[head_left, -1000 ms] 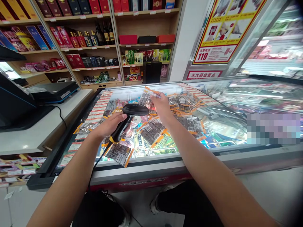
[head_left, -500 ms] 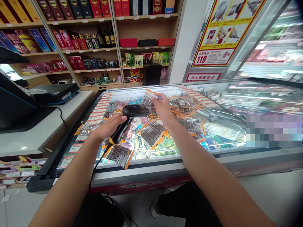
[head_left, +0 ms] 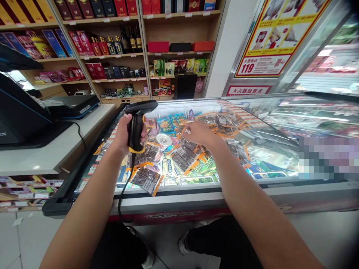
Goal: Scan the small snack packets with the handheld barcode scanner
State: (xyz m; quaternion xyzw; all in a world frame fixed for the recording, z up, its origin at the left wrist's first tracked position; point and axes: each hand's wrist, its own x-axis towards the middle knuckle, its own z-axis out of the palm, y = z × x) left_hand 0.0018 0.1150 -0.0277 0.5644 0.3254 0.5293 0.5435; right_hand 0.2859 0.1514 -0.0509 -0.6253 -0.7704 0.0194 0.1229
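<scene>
My left hand (head_left: 122,135) is wrapped round the handle of a black barcode scanner (head_left: 138,120) with a yellow band, held upright above the left part of a chest freezer's glass lid (head_left: 260,149). A black cable hangs from the scanner down to the floor. My right hand (head_left: 198,132) reaches over several orange-edged snack packets (head_left: 183,158) lying on the lid. Its fingers are curled down onto the packets, pinching at one; what they hold is unclear.
A white counter (head_left: 56,149) at the left carries a black till screen (head_left: 19,112) and a flat black device (head_left: 73,105). Wooden shelves (head_left: 117,56) of boxes and bottles stand behind. A yellow and red poster (head_left: 269,37) hangs at the right. The freezer's front rim (head_left: 196,198) is near my legs.
My left hand has raised the scanner and turned it upright, to the left. My right hand has lowered from holding a packet up and now rests on the pile.
</scene>
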